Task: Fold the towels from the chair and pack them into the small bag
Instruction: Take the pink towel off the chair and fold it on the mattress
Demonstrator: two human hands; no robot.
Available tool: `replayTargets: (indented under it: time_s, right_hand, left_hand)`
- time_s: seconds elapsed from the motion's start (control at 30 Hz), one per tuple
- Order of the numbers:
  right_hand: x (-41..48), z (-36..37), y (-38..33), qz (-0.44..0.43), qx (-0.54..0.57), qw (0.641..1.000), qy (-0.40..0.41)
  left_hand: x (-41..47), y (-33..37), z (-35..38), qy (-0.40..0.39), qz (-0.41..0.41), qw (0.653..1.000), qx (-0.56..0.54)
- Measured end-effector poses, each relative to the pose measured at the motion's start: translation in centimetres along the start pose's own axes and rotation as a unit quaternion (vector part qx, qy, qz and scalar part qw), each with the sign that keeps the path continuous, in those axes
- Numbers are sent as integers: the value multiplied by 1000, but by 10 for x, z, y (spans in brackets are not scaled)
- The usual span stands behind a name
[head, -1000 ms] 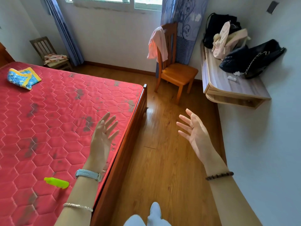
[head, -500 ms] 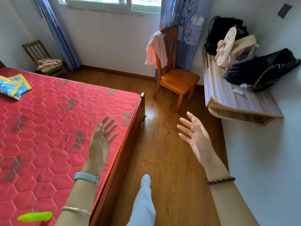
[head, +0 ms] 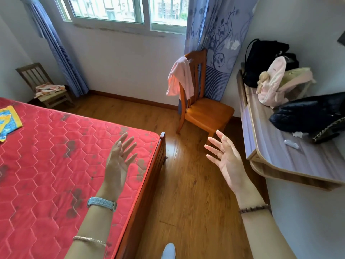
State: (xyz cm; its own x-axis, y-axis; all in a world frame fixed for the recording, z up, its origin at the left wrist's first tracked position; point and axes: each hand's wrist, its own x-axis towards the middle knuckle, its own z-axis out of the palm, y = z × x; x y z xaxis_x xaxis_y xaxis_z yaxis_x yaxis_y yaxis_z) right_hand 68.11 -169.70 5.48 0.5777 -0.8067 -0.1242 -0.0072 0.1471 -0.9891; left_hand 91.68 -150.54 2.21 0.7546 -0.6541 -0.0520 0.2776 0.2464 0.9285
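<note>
Your left hand (head: 117, 165) and right hand (head: 226, 161) are empty, fingers spread apart. The towel (head: 180, 79) hangs lengthwise over the chair (head: 203, 111) back, well ahead between them; your right hand is nearer.

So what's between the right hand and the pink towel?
Head view: only bare floor and the orange chair's seat lie between the right hand and the pink towel.
</note>
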Motion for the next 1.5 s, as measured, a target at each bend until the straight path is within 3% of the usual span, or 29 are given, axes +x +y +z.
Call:
replayTargets:
  time_s: [0.37, 0.97, 1.5]
  right_hand:
    - [114, -10, -10, 13, 12, 1000, 4]
    - [372, -58, -35, 36, -7, 999, -38]
    - [545, -55, -29, 74, -28, 996, -29]
  left_hand:
    - [106, -14, 26, -1, -14, 1000, 12]
    - [313, -64, 121, 57, -15, 998, 21]
    - [473, -98, 157, 116, -62, 991, 17]
